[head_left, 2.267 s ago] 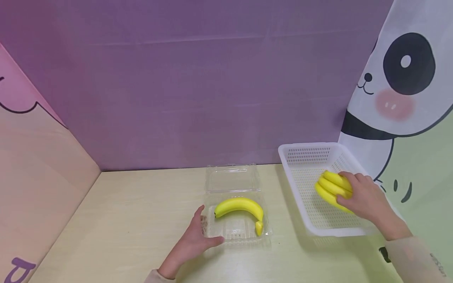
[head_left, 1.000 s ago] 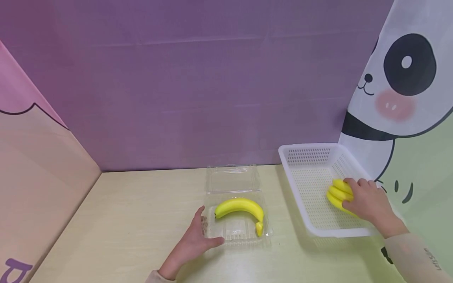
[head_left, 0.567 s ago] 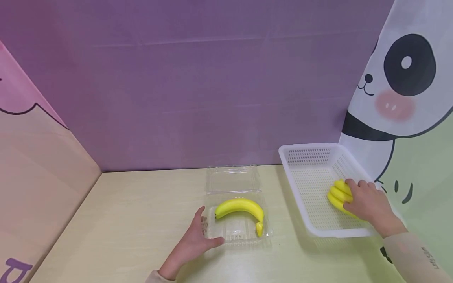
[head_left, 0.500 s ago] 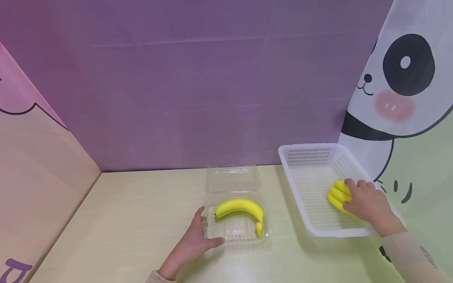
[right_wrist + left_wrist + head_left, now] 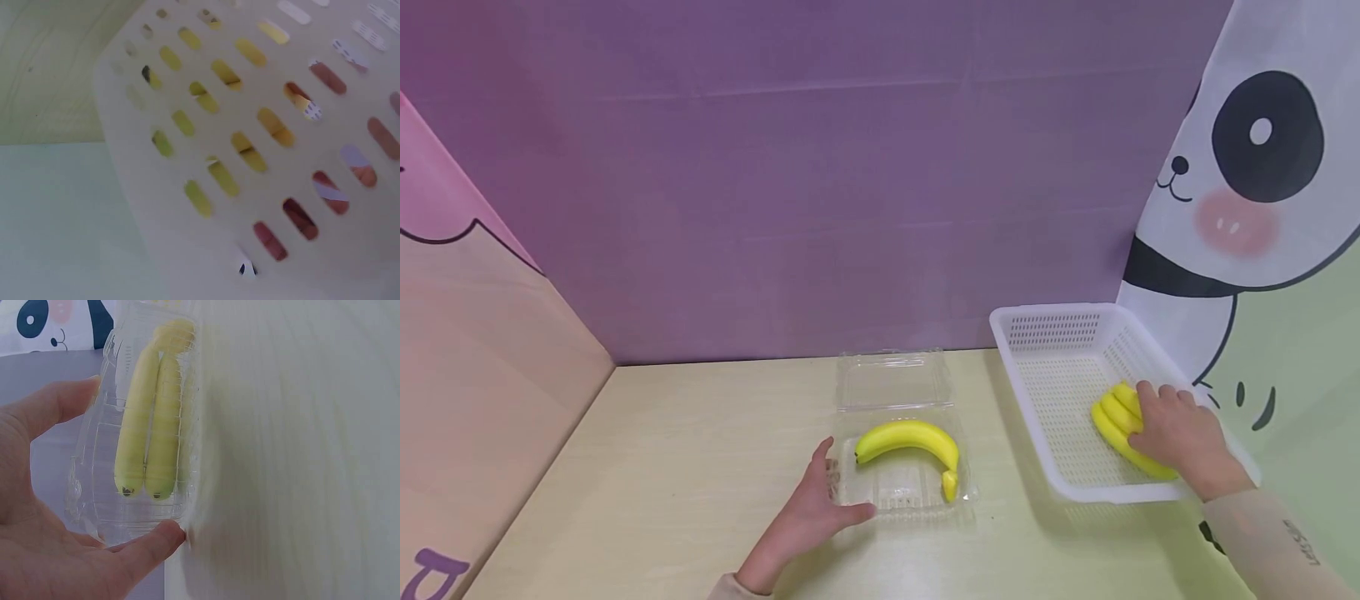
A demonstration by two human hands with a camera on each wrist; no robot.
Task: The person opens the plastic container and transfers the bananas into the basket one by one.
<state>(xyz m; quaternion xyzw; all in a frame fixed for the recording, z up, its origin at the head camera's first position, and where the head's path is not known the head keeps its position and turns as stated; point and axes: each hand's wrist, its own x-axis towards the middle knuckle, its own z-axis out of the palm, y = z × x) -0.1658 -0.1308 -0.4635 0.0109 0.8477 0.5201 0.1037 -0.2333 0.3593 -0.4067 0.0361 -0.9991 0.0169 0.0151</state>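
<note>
On the table, a clear plastic clamshell container (image 5: 895, 379) stands with its lid tipped back. In it lie yellow bananas (image 5: 910, 435) joined at the stem; the left wrist view shows two of them side by side through the clear wall. My left hand (image 5: 808, 506) grips the container's left side, thumb toward the front and fingers toward the back. Inside the white basket my right hand (image 5: 1183, 433) holds another bunch of bananas (image 5: 1116, 421) from the right, its fingers hiding that end. The right wrist view shows these bananas (image 5: 225, 75) through the basket's slots.
The white perforated plastic basket (image 5: 1022, 387) stands at the right of the table (image 5: 700, 467), its high rim around my right hand. Behind the table hangs a purple cloth (image 5: 790, 183); a panda-print cloth (image 5: 1195, 258) rises at the right.
My right hand has moved the banana bunch right and lower within the basket, then shifted slightly right along it, leaving more of it showing. My left hand and the container have stayed put.
</note>
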